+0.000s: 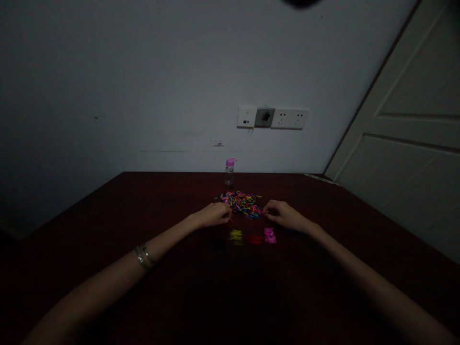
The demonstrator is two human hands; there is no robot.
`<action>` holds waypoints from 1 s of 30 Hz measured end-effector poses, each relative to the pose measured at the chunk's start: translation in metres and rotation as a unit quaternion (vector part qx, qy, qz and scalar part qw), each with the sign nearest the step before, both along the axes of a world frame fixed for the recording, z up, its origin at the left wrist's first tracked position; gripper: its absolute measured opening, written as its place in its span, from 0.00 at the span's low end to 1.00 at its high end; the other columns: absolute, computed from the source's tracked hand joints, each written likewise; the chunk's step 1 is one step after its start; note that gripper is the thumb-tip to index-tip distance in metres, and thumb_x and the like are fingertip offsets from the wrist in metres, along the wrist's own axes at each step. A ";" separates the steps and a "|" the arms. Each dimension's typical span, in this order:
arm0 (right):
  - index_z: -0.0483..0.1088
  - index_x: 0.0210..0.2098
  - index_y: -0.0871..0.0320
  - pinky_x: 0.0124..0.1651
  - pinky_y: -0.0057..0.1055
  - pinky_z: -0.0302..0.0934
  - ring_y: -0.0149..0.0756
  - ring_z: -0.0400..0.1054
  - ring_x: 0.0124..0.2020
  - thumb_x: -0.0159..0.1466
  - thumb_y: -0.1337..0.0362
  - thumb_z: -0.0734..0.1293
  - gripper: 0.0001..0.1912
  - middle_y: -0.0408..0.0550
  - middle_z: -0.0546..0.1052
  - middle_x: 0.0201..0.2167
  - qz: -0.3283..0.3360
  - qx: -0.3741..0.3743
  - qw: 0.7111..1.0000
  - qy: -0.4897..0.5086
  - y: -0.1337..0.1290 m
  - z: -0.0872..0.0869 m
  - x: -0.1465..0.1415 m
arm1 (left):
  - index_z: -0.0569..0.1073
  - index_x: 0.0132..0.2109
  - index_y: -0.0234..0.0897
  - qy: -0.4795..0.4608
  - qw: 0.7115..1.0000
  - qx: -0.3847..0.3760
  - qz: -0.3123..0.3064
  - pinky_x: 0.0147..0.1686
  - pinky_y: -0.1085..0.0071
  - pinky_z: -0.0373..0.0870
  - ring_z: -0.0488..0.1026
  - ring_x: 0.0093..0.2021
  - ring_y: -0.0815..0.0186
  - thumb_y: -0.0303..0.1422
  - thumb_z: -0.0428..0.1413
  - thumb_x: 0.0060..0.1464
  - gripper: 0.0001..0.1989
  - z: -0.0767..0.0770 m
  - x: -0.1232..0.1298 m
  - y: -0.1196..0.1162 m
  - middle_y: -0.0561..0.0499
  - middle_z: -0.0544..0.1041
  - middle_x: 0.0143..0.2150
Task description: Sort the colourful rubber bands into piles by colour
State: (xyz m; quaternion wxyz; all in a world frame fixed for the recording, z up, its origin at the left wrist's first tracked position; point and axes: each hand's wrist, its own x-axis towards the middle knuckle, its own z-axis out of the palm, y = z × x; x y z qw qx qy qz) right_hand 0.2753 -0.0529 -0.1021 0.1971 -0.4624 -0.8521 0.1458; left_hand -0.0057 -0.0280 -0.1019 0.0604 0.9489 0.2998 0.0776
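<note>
A mixed pile of small coloured loop-like pieces lies on the dark red-brown table between my hands; their exact kind is too small to tell. My left hand rests at the pile's left edge, fingers curled and pressed together, with a bit of red at the fingertips. At the right edge, my right hand has thumb and forefinger pinched close to the pieces; what they hold cannot be made out. Nearer me lie separate little groups: yellow pieces, red pieces and pink pieces.
Behind the pile stands a clear bottle with a pink lid. The table meets a pale wall carrying socket plates. A panelled door is on the right. The light is dim.
</note>
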 end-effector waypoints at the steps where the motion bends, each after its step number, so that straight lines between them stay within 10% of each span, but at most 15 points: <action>1: 0.69 0.34 0.60 0.40 0.32 0.60 0.35 0.66 0.35 0.56 0.68 0.61 0.08 0.49 0.72 0.34 0.009 0.002 1.000 -0.003 0.001 0.000 -0.001 | 0.69 0.32 0.35 -0.001 1.000 -0.006 0.001 0.29 0.76 0.58 0.67 0.32 0.69 0.27 0.51 0.50 0.03 0.000 0.000 0.001 0.51 0.71 0.34; 19: 0.69 0.34 0.58 0.37 0.28 0.56 0.35 0.63 0.38 0.59 0.65 0.61 0.07 0.48 0.69 0.36 0.044 0.039 0.993 -0.106 0.002 0.003 -0.029 | 0.73 0.32 0.32 -0.076 0.977 -0.161 -0.113 0.28 0.79 0.59 0.65 0.27 0.74 0.26 0.53 0.47 0.04 0.005 0.059 -0.031 0.52 0.71 0.29; 30: 0.67 0.30 0.58 0.34 0.26 0.55 0.33 0.63 0.35 0.58 0.68 0.60 0.05 0.47 0.69 0.34 0.046 0.046 0.994 -0.093 0.004 0.002 -0.031 | 0.74 0.30 0.33 -0.054 0.996 -0.045 0.048 0.24 0.76 0.55 0.65 0.26 0.70 0.31 0.53 0.48 0.06 -0.006 0.059 0.005 0.51 0.72 0.26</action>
